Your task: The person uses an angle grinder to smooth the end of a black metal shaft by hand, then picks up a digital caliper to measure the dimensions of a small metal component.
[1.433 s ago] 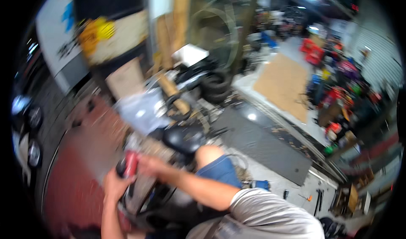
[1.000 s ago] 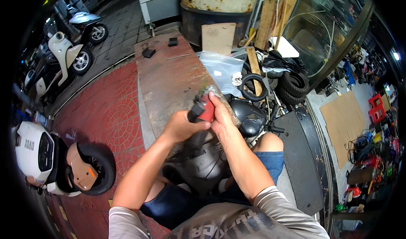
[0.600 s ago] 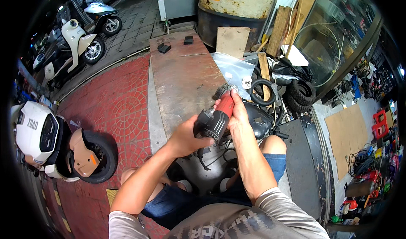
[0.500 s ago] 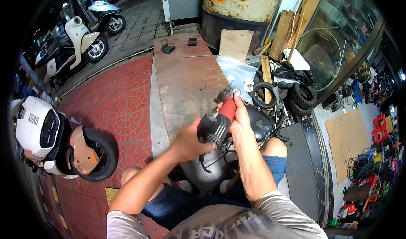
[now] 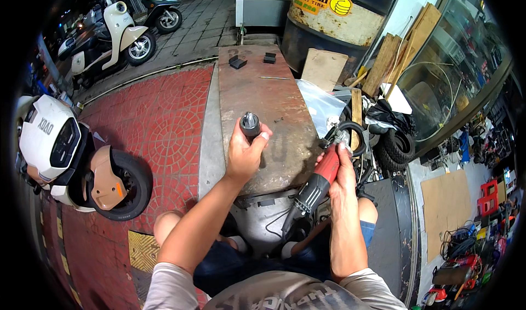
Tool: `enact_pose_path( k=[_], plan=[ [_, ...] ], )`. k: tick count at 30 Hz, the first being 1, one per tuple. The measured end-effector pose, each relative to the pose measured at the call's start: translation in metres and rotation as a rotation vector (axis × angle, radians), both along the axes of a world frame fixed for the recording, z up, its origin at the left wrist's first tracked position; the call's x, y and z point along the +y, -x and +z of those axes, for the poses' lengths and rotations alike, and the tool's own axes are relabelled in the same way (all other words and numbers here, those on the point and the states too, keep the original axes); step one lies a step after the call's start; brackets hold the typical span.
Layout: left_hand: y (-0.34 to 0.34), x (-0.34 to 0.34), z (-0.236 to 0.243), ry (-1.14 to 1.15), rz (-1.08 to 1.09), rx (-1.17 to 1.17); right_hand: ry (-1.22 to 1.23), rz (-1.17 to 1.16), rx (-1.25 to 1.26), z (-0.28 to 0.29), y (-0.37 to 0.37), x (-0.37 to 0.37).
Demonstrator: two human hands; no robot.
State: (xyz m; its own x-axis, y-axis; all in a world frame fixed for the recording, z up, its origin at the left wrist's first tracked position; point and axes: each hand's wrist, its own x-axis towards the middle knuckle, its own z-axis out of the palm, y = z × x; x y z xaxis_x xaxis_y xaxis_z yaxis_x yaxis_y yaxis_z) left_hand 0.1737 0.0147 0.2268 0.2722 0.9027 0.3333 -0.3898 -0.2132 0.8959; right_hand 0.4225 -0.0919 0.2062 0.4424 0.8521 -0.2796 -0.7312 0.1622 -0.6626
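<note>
My right hand (image 5: 343, 173) grips an angle grinder (image 5: 312, 194) by its red front body. The tool slants, its metal head up at the right and its black rear with the cord hanging toward my knees. My left hand (image 5: 245, 154) is closed around a short black cylindrical piece (image 5: 250, 124) with a shiny end facing up. It is raised over the left side of a worn reddish-brown board (image 5: 257, 101), apart from the grinder. My left fingers partly hide this piece, so its exact kind is unclear.
Two small black blocks (image 5: 237, 63) and a thin rod (image 5: 276, 78) lie toward the board's far end. Tyres (image 5: 397, 148), a clear plastic bag (image 5: 318, 101) and wood planks (image 5: 383, 63) crowd the right. A scooter wheel (image 5: 131, 184) stands at the left.
My hands have moved apart: the left up and away from the grinder with the black cylindrical piece, the right to the right with the grinder. The view has shifted too.
</note>
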Motion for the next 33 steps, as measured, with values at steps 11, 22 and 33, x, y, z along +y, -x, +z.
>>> enact_pose_path(
  k=[11,22,33],
  plan=[
    [-0.023,0.007,-0.038,-0.228,0.138,0.270,0.000,-0.005,-0.198,0.026,-0.006,-0.018],
    [-0.038,0.011,-0.070,-0.126,0.163,0.197,0.024,0.031,-0.206,0.042,0.004,-0.014],
    [0.039,0.010,-0.030,-0.501,0.074,0.969,0.119,0.011,-0.839,0.066,-0.014,-0.030]
  ],
)
